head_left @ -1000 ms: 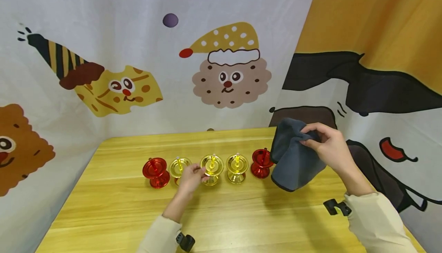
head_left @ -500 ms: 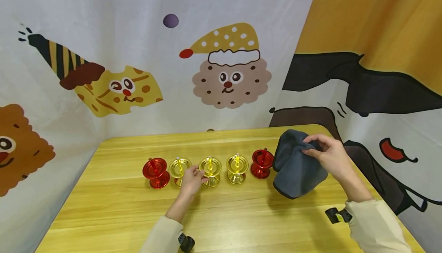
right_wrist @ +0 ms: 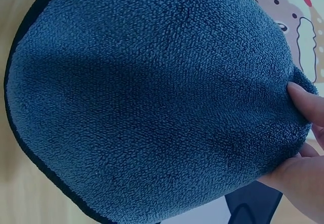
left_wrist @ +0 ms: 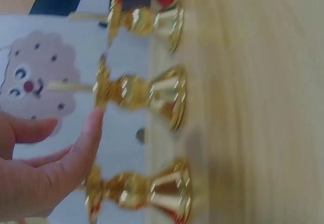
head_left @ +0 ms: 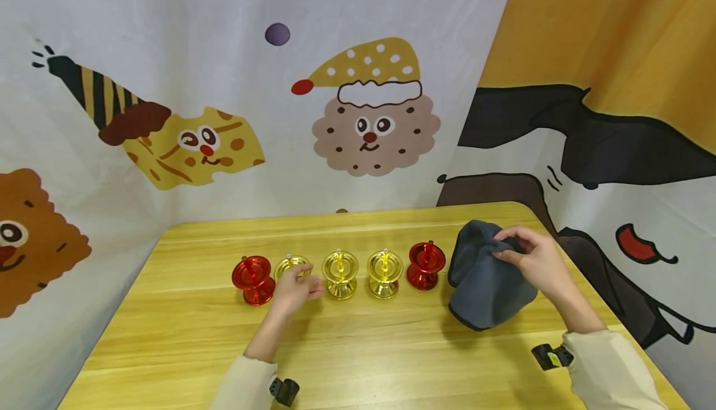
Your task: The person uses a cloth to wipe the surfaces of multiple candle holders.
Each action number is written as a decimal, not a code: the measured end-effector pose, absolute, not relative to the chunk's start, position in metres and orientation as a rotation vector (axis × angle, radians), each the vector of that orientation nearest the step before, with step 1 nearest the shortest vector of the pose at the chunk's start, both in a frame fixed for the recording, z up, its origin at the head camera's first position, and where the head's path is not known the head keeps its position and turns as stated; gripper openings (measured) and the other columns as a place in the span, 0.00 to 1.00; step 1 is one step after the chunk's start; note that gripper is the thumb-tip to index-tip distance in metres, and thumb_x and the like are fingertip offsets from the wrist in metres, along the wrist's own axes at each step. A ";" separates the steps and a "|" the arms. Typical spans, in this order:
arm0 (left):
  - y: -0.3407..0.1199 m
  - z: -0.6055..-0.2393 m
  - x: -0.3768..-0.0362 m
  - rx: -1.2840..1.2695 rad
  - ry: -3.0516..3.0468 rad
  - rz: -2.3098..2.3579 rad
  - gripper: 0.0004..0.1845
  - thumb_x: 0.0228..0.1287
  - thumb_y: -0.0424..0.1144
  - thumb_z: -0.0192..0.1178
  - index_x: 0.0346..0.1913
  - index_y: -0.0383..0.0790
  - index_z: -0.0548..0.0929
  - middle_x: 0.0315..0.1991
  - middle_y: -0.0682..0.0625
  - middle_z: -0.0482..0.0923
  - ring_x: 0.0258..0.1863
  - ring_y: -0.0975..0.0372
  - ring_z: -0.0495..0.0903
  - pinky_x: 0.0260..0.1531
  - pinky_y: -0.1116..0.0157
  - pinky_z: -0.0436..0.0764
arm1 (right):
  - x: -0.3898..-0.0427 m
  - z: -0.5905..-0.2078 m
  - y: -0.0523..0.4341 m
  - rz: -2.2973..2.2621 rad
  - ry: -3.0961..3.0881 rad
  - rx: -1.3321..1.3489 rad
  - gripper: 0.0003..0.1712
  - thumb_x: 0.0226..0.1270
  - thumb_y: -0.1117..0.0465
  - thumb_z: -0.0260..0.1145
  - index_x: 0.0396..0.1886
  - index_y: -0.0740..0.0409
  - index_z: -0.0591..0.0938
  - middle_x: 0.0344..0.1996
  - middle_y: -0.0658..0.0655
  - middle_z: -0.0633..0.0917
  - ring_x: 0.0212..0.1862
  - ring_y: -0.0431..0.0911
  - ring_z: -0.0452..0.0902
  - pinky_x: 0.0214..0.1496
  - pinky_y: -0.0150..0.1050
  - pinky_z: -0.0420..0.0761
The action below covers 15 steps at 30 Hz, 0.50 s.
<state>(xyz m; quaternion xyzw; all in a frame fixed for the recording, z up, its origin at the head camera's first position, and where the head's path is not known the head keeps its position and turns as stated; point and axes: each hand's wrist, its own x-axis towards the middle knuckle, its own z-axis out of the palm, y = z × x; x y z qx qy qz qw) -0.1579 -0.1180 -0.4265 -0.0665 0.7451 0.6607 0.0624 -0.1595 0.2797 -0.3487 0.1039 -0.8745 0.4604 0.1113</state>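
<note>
A row of shiny pedestal candle holders stands upright on the table. A red holder [head_left: 253, 280] is at the left end and another red holder [head_left: 426, 265] at the right end. Between them are the left gold holder [head_left: 292, 266], the middle gold holder [head_left: 340, 274] and the right gold holder [head_left: 385, 273]. My left hand [head_left: 295, 291] holds nothing and partly covers the left gold one; in the left wrist view a fingertip overlaps the rim of a gold holder [left_wrist: 132, 92]. My right hand [head_left: 534, 261] pinches a blue-grey cloth [head_left: 489, 286] at its top, and it hangs in folds.
The wooden table [head_left: 358, 360] ends at the back against a white curtain [head_left: 224, 12] printed with cartoon figures. Another stretch of patterned curtain [head_left: 643, 223] hangs along the right side. Black wrist cameras sit at both cream sleeves.
The middle gold holder has shifted slightly left into line, and my left hand has let go of it and drawn back left. My right hand has lowered the cloth, moving slightly right.
</note>
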 end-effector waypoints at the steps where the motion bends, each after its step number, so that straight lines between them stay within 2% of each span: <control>1: -0.123 -0.424 -0.157 -0.193 2.249 1.993 0.20 0.63 0.23 0.49 0.58 0.19 0.65 0.36 0.29 0.77 0.30 0.51 0.82 0.35 0.59 0.83 | -0.159 -0.350 0.281 1.348 -2.570 0.307 0.11 0.55 0.76 0.63 0.39 0.68 0.78 0.34 0.52 0.80 0.34 0.40 0.80 0.34 0.25 0.79; 6: -0.151 -0.417 -0.152 -0.207 2.239 1.946 0.16 0.64 0.24 0.49 0.54 0.19 0.69 0.30 0.38 0.78 0.30 0.51 0.82 0.33 0.60 0.83 | -0.159 -0.354 0.286 1.361 -2.575 0.327 0.12 0.54 0.77 0.63 0.39 0.69 0.78 0.36 0.56 0.79 0.33 0.37 0.79 0.33 0.26 0.80; 12: -0.178 -0.417 -0.148 -0.250 2.315 1.893 0.16 0.65 0.24 0.49 0.54 0.18 0.66 0.28 0.34 0.77 0.25 0.52 0.82 0.30 0.59 0.84 | -0.158 -0.359 0.290 1.345 -2.613 0.317 0.11 0.55 0.76 0.63 0.39 0.68 0.78 0.36 0.55 0.79 0.34 0.38 0.79 0.34 0.26 0.80; 15: -0.186 -0.419 -0.148 -0.271 2.357 1.854 0.19 0.65 0.24 0.49 0.56 0.17 0.64 0.27 0.36 0.78 0.25 0.51 0.82 0.29 0.59 0.84 | -0.159 -0.361 0.291 1.325 -2.627 0.316 0.11 0.55 0.75 0.64 0.39 0.66 0.78 0.36 0.53 0.79 0.34 0.36 0.78 0.34 0.26 0.79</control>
